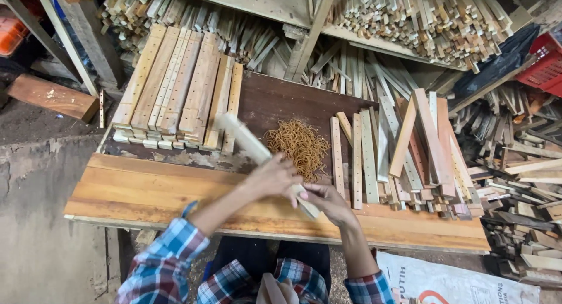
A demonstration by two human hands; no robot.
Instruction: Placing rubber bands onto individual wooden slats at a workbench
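Left hand is gripping the middle of a blurred bundle of wooden slats, which is angling up and away to its left. Right hand is closing on the bundle's near end, just beside the left. Rubber band pile is sitting just beyond both hands; loose drilled slats are lying to the right.

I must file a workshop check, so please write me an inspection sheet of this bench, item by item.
Surface: wooden bench, pale planks in front, dark worn board behind.
Job's things: bundle of wooden slats, blurred, held slanting over the bench; heap of rubber bands just behind it.
Clutter: neat stack of drilled slats at left; loose drilled slats at right.
Hands: left hand grips the bundle's middle; right hand holds its near end.
Cables: nothing seen.
Surroundings: shelves full of wooden sticks behind, offcut pile at right, red crate, printed sack on the floor.
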